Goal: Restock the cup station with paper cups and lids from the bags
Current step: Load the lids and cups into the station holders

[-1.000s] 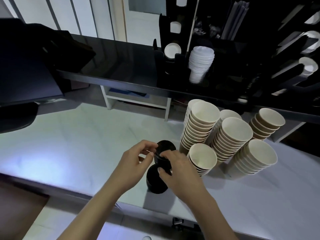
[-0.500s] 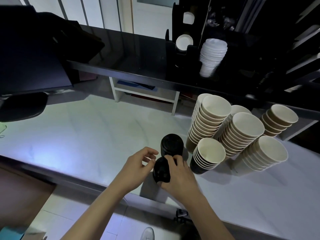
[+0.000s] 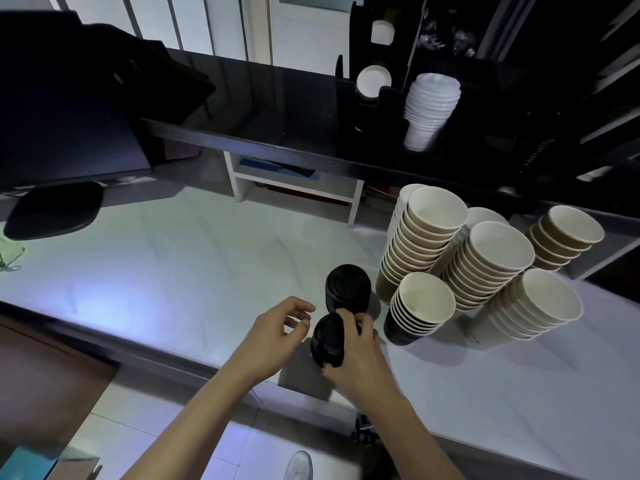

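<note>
Two stacks of black lids stand on the white counter [image 3: 173,271]. My right hand [image 3: 360,355] grips the near lid stack [image 3: 327,341] from its right side, fingers curled over its top edge. The far lid stack [image 3: 347,287] stands free just behind it. My left hand [image 3: 273,336] hovers just left of the near stack, fingers loosely curled and holding nothing. Several stacks of paper cups [image 3: 491,258] lean together to the right, with a short dark stack [image 3: 415,310] closest to my right hand.
A black shelf [image 3: 263,109] runs above the counter, holding a black cup dispenser [image 3: 372,81] and a stack of white lids [image 3: 429,109]. A dark monitor [image 3: 62,109] and its base stand at the left. A small white shelf unit [image 3: 294,181] sits under the black shelf.
The two lid stacks, held together a second ago, now stand apart. My right hand keeps the near stack. My left hand has let go and drawn back slightly to the left.
</note>
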`<state>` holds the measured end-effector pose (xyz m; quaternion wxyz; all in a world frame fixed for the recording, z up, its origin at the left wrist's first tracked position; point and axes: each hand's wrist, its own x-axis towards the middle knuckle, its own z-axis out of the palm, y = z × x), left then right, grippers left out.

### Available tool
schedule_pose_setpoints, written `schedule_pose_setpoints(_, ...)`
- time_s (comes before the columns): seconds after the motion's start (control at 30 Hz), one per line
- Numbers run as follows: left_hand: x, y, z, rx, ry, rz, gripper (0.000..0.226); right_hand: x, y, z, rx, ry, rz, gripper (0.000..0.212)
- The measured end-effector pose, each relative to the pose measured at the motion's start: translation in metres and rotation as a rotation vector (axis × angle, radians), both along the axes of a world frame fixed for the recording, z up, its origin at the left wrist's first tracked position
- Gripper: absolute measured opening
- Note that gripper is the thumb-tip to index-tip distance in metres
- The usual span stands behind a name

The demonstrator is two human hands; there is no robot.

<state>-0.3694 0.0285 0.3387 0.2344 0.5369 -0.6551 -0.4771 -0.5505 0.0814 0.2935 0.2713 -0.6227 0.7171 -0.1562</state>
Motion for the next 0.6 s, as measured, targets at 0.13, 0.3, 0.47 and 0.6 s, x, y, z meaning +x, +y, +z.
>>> schedule_pose_setpoints(0.13,-0.002,0.000,-0.002,0.006,-0.020,-0.019,0.021,-0.004,0.001,0.002,-0.008,-0.032,0.006,0.090)
schedule_pose_setpoints(0.3,-0.005,0.000,-0.009,0.014,-0.060,-0.046,0.022,-0.008,0.003,-0.004,-0.024,-0.049,0.001,0.093)
schedule_pose_setpoints(0.47,-0.008,-0.004,-0.009,0.013,-0.055,-0.051,0.021,-0.006,0.003,-0.009,-0.021,-0.011,-0.006,0.097)
schedule_pose_setpoints(0.6,-0.007,-0.006,-0.008,-0.001,-0.053,-0.046,0.021,-0.003,0.001,-0.011,0.011,-0.007,-0.006,0.100)
